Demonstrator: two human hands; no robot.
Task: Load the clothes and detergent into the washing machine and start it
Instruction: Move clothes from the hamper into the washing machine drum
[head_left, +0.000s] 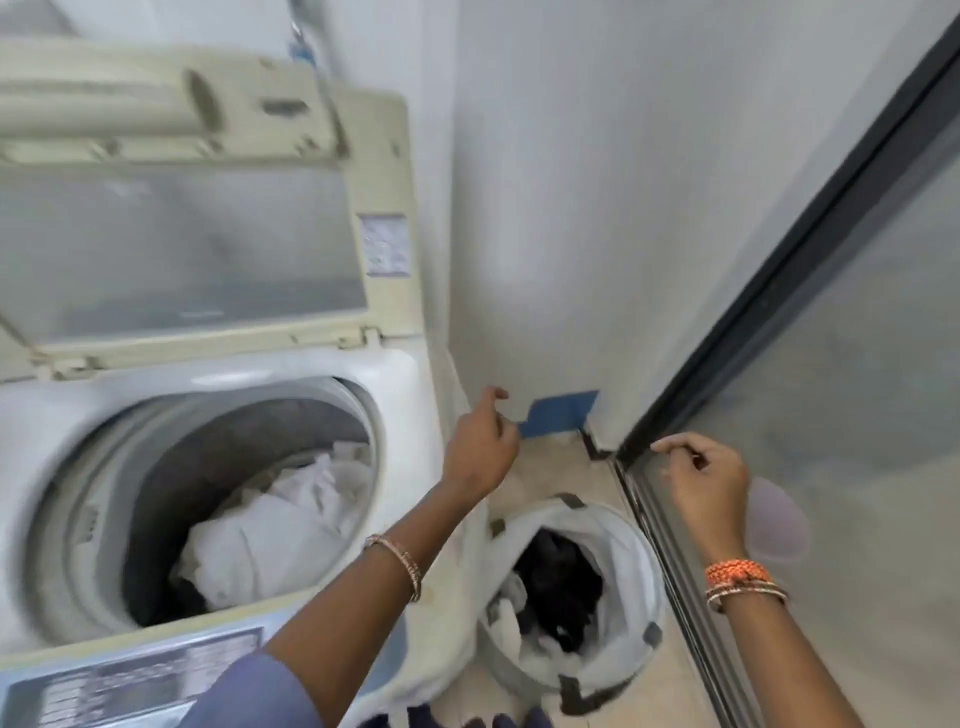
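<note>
A white top-loading washing machine (400, 384) stands at the left with its lid (182, 249) raised. White clothes (270, 525) lie in its drum. On the floor to its right stands a white laundry basket (631, 551) holding dark clothes (561, 587) and some white ones. My left hand (480, 447) hovers above the machine's right edge, fingers loosely curled, holding nothing. My right hand (706, 478) hangs in the air above the basket's right side, fingers also loosely curled and empty.
The machine's control panel (130, 686) runs along the bottom left. A white wall (597, 208) rises behind the basket, with blue tape (561, 413) at its foot. A glass sliding door with a dark frame (779, 291) closes off the right side.
</note>
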